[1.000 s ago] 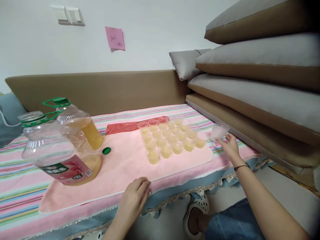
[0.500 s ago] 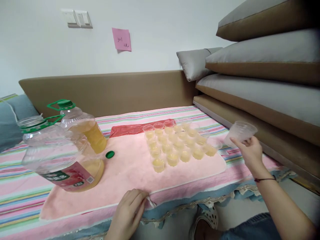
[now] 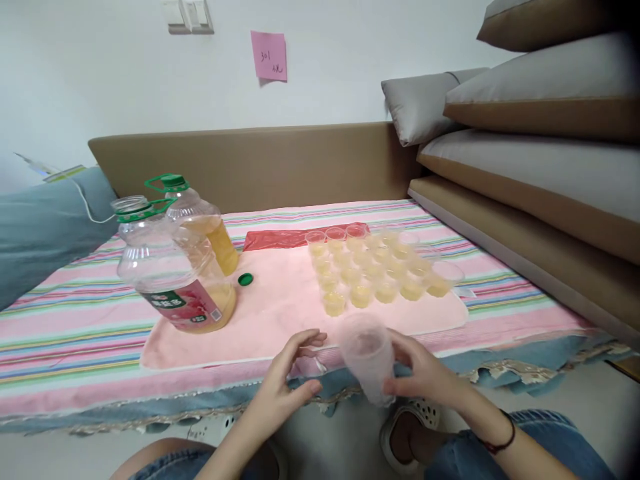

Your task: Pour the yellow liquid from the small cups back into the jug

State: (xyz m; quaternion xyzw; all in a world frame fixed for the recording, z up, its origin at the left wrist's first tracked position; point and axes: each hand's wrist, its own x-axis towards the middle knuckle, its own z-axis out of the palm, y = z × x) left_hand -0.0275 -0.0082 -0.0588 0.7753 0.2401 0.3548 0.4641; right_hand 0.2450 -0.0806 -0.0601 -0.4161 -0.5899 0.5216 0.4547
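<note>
My right hand is closed around a stack of clear plastic cups, blurred by motion, tilted over the front edge of the bed. My left hand is open just left of the stack, thumb and fingers apart, holding nothing. Beyond both hands, rows of clear cups with pale yellow liquid stand close together on a pink towel. To the left are an uncapped large bottle, low in yellow liquid, and a second, capped bottle behind it. A green cap lies beside them.
A red plastic bag lies behind the cups. Stacked grey-brown cushions rise along the right side. A blue pillow sits at the far left. The striped cover ends at a frilled front edge.
My right hand has brought the cup stack from the right side to the front middle. My left hand has lifted from the towel edge and opened. The view has shifted slightly.
</note>
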